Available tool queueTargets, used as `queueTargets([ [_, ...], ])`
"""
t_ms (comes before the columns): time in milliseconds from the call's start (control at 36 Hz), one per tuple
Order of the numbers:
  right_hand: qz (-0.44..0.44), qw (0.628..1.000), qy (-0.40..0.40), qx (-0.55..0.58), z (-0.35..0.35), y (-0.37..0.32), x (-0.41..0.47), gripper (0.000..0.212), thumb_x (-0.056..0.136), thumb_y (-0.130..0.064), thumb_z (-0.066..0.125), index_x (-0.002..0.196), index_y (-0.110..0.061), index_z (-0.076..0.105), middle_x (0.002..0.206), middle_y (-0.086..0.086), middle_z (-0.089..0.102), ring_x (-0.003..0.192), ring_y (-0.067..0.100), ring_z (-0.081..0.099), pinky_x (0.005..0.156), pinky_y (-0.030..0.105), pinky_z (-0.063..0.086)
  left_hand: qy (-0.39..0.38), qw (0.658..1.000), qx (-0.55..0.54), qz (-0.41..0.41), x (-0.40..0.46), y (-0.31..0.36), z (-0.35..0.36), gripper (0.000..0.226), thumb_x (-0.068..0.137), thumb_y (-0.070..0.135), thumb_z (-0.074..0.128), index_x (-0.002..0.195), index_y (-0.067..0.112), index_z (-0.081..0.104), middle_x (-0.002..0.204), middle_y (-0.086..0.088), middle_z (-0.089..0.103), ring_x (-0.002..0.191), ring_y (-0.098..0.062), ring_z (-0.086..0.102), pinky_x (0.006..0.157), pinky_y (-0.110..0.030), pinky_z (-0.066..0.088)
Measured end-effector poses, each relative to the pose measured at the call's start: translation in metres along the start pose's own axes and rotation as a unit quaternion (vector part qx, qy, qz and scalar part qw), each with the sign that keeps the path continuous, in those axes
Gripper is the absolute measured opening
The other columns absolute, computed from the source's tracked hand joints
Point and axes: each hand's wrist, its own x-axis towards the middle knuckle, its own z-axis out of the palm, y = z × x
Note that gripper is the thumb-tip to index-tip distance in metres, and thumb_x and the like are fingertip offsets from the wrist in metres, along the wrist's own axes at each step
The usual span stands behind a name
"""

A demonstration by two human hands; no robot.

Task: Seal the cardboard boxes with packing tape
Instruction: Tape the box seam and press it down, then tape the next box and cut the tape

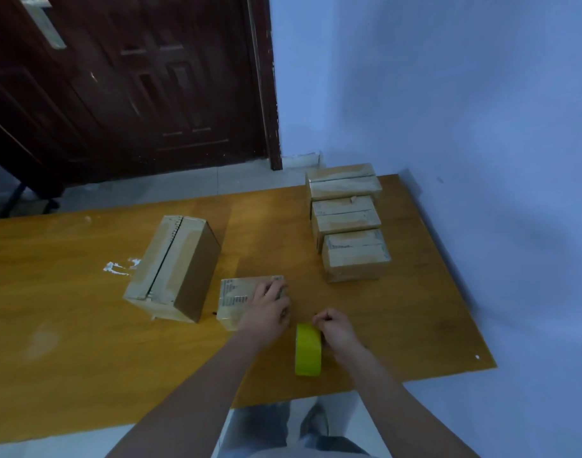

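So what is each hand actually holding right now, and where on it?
The right hand grips the yellow-green tape roll at its upper right edge. The left hand rests on the right end of the small box, fingers bent over its top.

We're looking at a wood-grain desk [84, 342], orange-brown, smooth, with a soft sheen catching the light. On it, a tall cardboard box [174, 269], matt brown on its bare side, glossy clear tape shining across its top. A small flat box [236, 299] is wrapped in shiny film or tape over a printed label. To the right, three cardboard boxes [349, 223] in a row, all streaked with glossy tape. The tape roll [308, 350] is bright yellow-green, smooth, slightly satin. Behind us: a dark varnished wooden door [134, 87], a metal handle plate [43, 18], a matt blue painted wall [448, 94].
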Motion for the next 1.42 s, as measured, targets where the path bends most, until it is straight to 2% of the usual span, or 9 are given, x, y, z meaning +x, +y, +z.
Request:
queueTargets([
  [556,-0.058,0.994,0.028,-0.090,-0.010,-0.012,-0.009,0.023,0.090,-0.004,0.053,0.070,-0.016,0.054,0.081,0.003,0.058,0.078,0.016,0.053,0.061,0.023,0.039,0.107,0.971,-0.169,-0.128,0.018,0.012,0.016,0.020,0.097,0.018,0.047,0.111,0.025,0.059,0.130,0.008,0.041,0.116,-0.020,0.034,0.096,-0.031,0.030],
  [667,-0.075,0.985,0.007,-0.154,-0.006,-0.032,-0.006,0.027,0.083,0.000,0.056,0.063,-0.018,0.052,0.069,-0.001,0.053,0.073,0.016,0.050,0.063,0.026,0.035,0.199,0.873,-0.416,-0.160,0.015,0.000,0.002,0.021,0.099,0.009,0.044,0.106,0.023,0.058,0.116,0.006,0.038,0.109,-0.029,0.048,0.093,-0.047,0.044],
  [806,-0.072,0.971,-0.040,-0.226,0.003,-0.058,-0.002,0.025,0.082,-0.009,0.056,0.062,-0.019,0.044,0.065,0.000,0.044,0.065,0.015,0.043,0.062,0.031,0.029,0.287,0.847,-0.353,-0.274,0.006,-0.031,-0.021,0.018,0.098,0.013,0.047,0.112,0.011,0.058,0.122,-0.006,0.042,0.121,-0.028,0.034,0.096,-0.045,0.041],
  [972,-0.069,0.966,-0.068,-0.239,0.020,-0.079,-0.005,0.026,0.086,-0.017,0.053,0.062,-0.018,0.042,0.066,0.001,0.039,0.064,0.018,0.039,0.066,0.034,0.028,0.025,0.830,-0.327,-0.452,0.006,-0.067,-0.028,0.064,0.100,0.050,0.029,0.140,0.001,0.034,0.139,-0.020,0.041,0.128,-0.036,0.038,0.100,-0.045,0.037],
  [1083,-0.084,0.954,-0.070,-0.278,0.029,-0.083,-0.012,0.030,0.087,-0.018,0.052,0.062,-0.019,0.035,0.064,0.000,0.034,0.065,0.019,0.036,0.064,0.034,0.024,-0.013,0.809,-0.390,-0.440,0.011,-0.069,-0.038,0.067,0.098,0.057,0.019,0.106,0.002,0.056,0.087,-0.016,0.058,0.076,-0.030,0.057,0.066,-0.036,0.044],
  [1222,-0.122,0.944,-0.039,-0.303,0.028,-0.079,-0.022,0.034,0.090,-0.018,0.050,0.060,-0.022,0.033,0.063,-0.003,0.034,0.062,0.017,0.036,0.064,0.034,0.024,0.093,0.789,-0.445,-0.413,0.020,-0.070,-0.048,0.042,0.101,0.036,0.040,0.124,0.001,0.049,0.122,-0.017,0.055,0.104,-0.037,0.054,0.085,-0.044,0.045],
  [1278,-0.146,0.941,-0.025,-0.306,0.026,-0.079,-0.027,0.034,0.092,-0.019,0.048,0.062,-0.023,0.033,0.065,-0.002,0.036,0.066,0.021,0.040,0.065,0.034,0.026,0.136,0.782,-0.479,-0.376,0.023,-0.071,-0.048,0.018,0.100,0.021,0.044,0.110,0.008,0.051,0.116,-0.017,0.058,0.093,-0.035,0.057,0.081,-0.045,0.048],
  [1333,-0.162,0.937,-0.007,-0.309,0.026,-0.080,-0.033,0.034,0.091,-0.020,0.048,0.061,-0.025,0.034,0.074,0.001,0.051,0.085,0.027,0.054,0.067,0.036,0.031,0.169,0.780,-0.496,-0.342,0.023,-0.074,-0.045,0.004,0.099,0.016,0.046,0.098,0.013,0.048,0.104,-0.015,0.057,0.080,-0.028,0.056,0.068,-0.041,0.048],
  [1417,-0.167,0.939,0.022,-0.301,0.030,-0.082,-0.039,0.031,0.090,-0.021,0.050,0.062,-0.024,0.036,0.115,0.008,0.064,0.118,0.024,0.051,0.084,0.039,0.042,0.203,0.787,-0.507,-0.286,0.015,-0.079,-0.037,0.014,0.094,0.005,0.051,0.101,0.014,0.044,0.102,-0.006,0.048,0.089,-0.024,0.051,0.075,-0.040,0.047],
])
